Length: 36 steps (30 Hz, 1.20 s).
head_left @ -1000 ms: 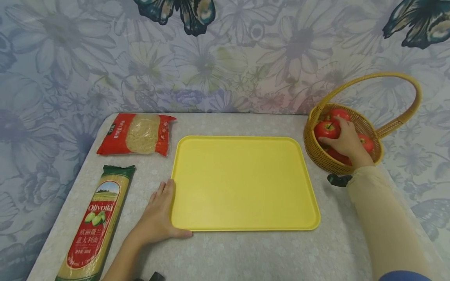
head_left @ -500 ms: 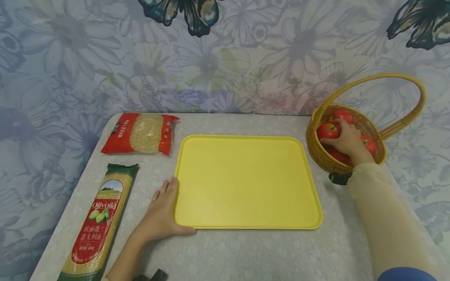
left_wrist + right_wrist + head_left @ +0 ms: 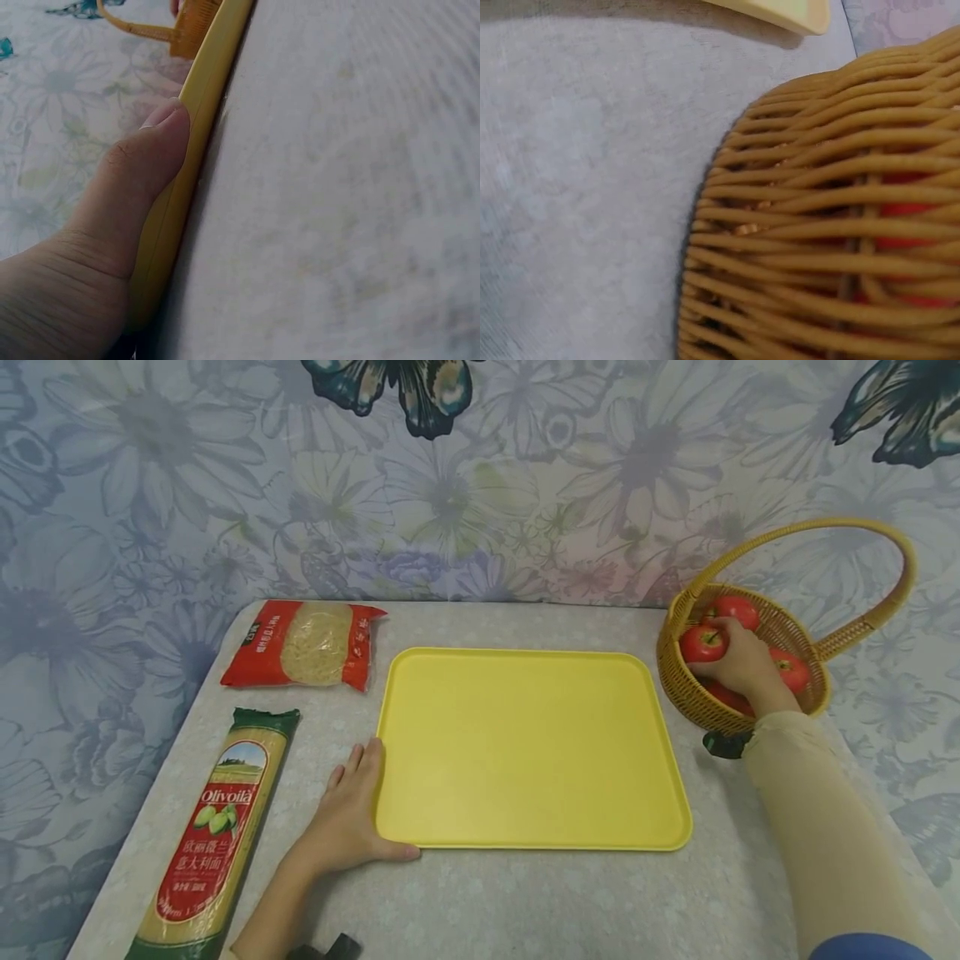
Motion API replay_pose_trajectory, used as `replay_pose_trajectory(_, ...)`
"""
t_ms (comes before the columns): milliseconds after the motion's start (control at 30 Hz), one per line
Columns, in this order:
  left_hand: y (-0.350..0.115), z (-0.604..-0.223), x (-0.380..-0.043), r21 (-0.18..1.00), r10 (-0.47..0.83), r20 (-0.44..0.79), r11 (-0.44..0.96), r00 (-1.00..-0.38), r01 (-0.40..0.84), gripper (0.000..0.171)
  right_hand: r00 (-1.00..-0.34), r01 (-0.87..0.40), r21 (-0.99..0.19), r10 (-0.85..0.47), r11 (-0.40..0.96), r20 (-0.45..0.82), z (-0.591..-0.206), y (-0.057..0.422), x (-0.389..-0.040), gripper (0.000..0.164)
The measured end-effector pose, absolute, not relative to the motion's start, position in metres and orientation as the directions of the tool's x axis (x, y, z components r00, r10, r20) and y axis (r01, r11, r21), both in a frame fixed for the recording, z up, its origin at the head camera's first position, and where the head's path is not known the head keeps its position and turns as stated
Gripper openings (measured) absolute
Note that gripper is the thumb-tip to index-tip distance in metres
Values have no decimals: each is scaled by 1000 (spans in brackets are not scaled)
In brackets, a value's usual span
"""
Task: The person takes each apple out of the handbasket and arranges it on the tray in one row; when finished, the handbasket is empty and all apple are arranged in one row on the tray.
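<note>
A yellow tray (image 3: pixel 532 752) lies flat on the table. My left hand (image 3: pixel 345 822) rests at its near left corner, fingers straight along the left edge and thumb against the front edge; the left wrist view shows the thumb (image 3: pixel 142 161) touching the tray's side. At the right, my right hand (image 3: pixel 746 664) reaches into a wicker basket (image 3: pixel 693 702) of red apples. Its thumb and fingers curl round an apple (image 3: pixel 702 644) at the basket's left side; the fingertips are partly hidden. In the right wrist view the basket's woven wall (image 3: pixel 832 202) hides this hand.
A red bag of pale noodles (image 3: pixel 303 643) lies at the back left. In front of it lies a long pack of spaghetti (image 3: pixel 213 843). The basket's tall handle (image 3: pixel 870 527) arches to the right. A patterned wall (image 3: pixel 480 485) stands behind the table.
The whole scene has shifted slightly right in the head view. Both hands keep nearly the same places, the left at the tray and the right in the basket.
</note>
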<state>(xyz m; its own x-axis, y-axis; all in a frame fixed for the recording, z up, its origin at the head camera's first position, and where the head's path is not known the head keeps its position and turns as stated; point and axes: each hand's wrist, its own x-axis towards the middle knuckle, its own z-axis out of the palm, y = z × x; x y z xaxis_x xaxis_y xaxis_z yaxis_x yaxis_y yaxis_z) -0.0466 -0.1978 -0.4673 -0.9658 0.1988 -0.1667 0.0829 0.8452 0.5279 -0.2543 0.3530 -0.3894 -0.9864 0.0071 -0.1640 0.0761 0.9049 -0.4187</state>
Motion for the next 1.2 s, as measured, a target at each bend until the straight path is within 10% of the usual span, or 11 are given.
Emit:
replay_pose_trajectory(833, -199, -468, -45, 535, 187, -163, 842, -969, 72, 155, -969, 55, -541, 175, 839, 174, -342, 323, -200, 92)
replay_pose_trajectory(1200, -200, -469, -44, 543, 185, -144, 836, -972, 79, 154, -909, -302, -522, -77, 797, 409, -324, 255, -171, 83)
